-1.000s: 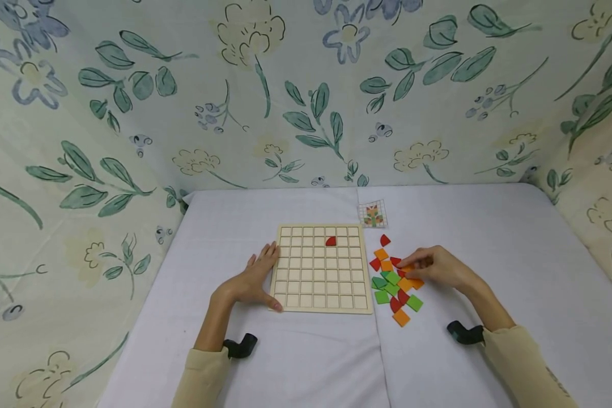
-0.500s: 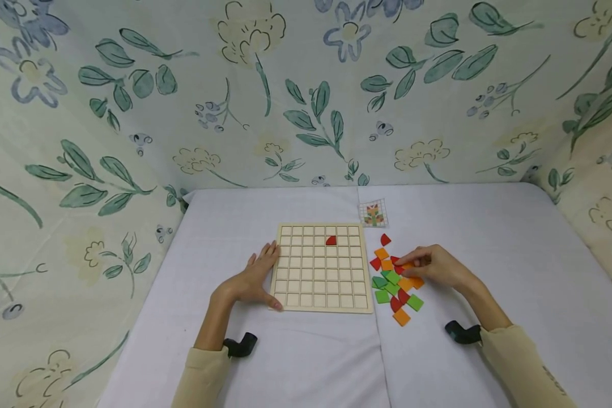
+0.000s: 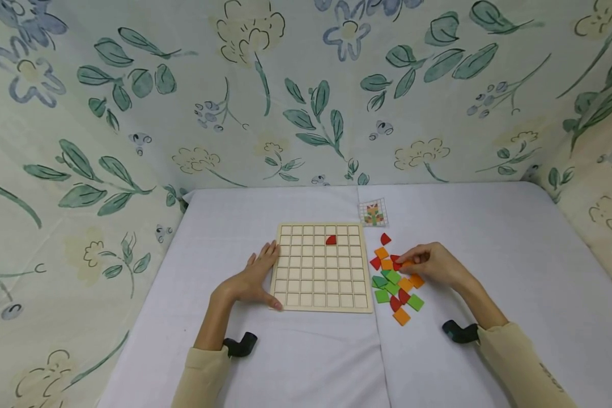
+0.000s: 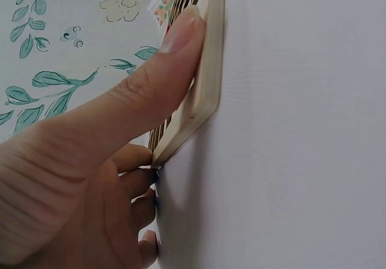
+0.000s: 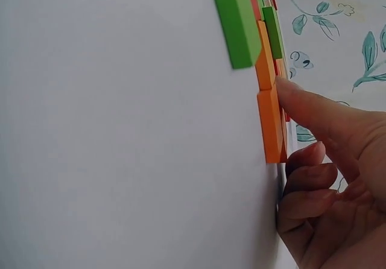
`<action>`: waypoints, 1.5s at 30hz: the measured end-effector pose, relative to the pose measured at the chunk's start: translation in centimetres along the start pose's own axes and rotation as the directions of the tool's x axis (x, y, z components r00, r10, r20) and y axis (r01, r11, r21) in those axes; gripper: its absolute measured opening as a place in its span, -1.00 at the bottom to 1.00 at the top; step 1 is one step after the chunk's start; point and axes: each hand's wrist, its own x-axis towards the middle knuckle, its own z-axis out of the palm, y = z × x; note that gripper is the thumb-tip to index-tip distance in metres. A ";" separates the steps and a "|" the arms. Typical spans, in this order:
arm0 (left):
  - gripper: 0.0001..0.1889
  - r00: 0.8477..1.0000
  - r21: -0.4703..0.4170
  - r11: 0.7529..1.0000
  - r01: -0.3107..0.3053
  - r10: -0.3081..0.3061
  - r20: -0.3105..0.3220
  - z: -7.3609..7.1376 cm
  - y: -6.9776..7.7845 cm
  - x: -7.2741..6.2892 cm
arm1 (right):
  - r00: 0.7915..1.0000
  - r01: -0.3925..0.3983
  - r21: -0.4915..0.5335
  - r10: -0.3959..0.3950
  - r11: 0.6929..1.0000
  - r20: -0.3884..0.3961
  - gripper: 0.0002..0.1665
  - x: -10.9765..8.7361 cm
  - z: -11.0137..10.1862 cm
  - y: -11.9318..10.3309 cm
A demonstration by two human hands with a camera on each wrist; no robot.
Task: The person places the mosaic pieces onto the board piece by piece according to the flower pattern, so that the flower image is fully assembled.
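Resting against the left side of the board (image 3: 319, 274), the left hand (image 3: 250, 281) is spread wide, thumb on the near corner, other fingers along the edge farther up. The board lies flat on the table (image 3: 296, 362), with 1 red tile (image 3: 331, 241) in its grid: 2nd row from the far side, 5th column from the left. Just to its right are the loose tiles (image 3: 391, 288), orange, red and green, some overlapping. The card (image 3: 373, 213) lies by the far right corner. The right hand (image 3: 437, 265) is at the tiles, its thumb and index narrow; I cannot tell whether a tile is between them.

The tiles look light, stiff and hard to break, perhaps slippery on their smooth faces. A pinch on 2 opposite sides should suit them. The board seems stiff and liable to slide on the cloth, so the frame is the place to hold it.

The head view gives the layout and the card's pattern, but flattens the tiles. The right wrist view shows the thick sides of the green tile (image 5: 241, 37) and the orange tile (image 5: 272, 130), and the folded lower fingers. The left wrist view shows the board's thick edge under the thumb.
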 end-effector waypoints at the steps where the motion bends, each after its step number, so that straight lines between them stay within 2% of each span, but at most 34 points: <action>1: 0.53 1.000 0.000 1.000 0.001 -0.001 0.000 0.0 0.0 0.0 | 1.000 0.000 0.003 0.001 1.000 -0.005 -0.79 0.0 0.0 0.0; 18: 0.55 1.000 0.013 1.000 0.018 -0.018 0.017 0.0 -0.3 0.3 | 1.000 -0.024 0.019 0.024 1.000 0.005 -0.68 0.2 -0.2 -0.3; 29: 0.55 1.000 0.005 1.000 0.008 -0.008 0.006 0.0 -0.2 0.2 | 0.999 -0.028 0.011 0.027 1.000 0.032 -0.69 0.2 -0.1 -0.5; 40: 0.54 1.000 0.008 1.000 0.008 -0.008 0.011 0.1 -0.4 0.3 | 1.000 -0.023 -0.006 0.023 1.000 -0.014 -0.74 0.5 0.0 -0.5; 45: 0.54 1.000 0.003 1.000 0.008 -0.009 0.010 0.0 -0.3 0.3 | 1.000 -0.011 0.001 0.011 1.000 -0.008 -0.69 0.7 0.0 -0.5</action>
